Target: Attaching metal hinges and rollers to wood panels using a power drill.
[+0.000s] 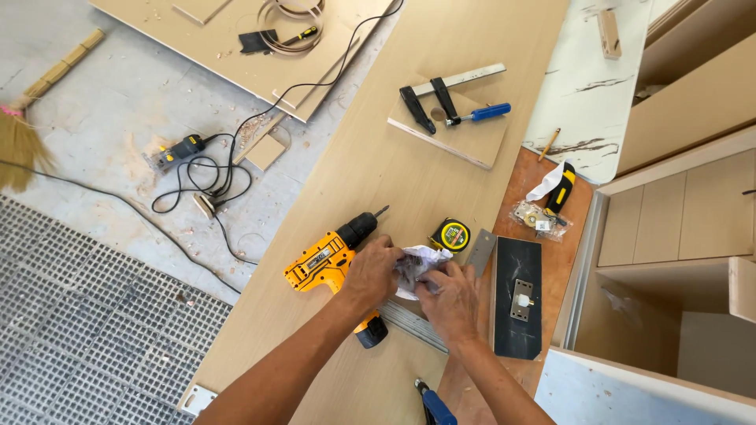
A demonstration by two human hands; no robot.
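Observation:
Both my hands meet over a small crumpled clear plastic bag (415,264) on a long pale wooden board (370,165). My left hand (370,271) grips the bag's left side. My right hand (449,299) pinches its right side. What the bag holds is hidden. A yellow and black cordless drill (327,260) lies just left of my left hand, its bit pointing up and right. A yellow tape measure (454,234) sits just beyond the bag. A metal rail (413,323) lies under my right wrist.
A blue-handled bar clamp (457,106) rests on a small board farther up. A black panel (516,307) with a metal fitting lies right of my right hand, a small parts bag (535,216) beyond it. Cabinets stand at right. A corded tool (177,151), cables and a broom (20,142) lie on the floor at left.

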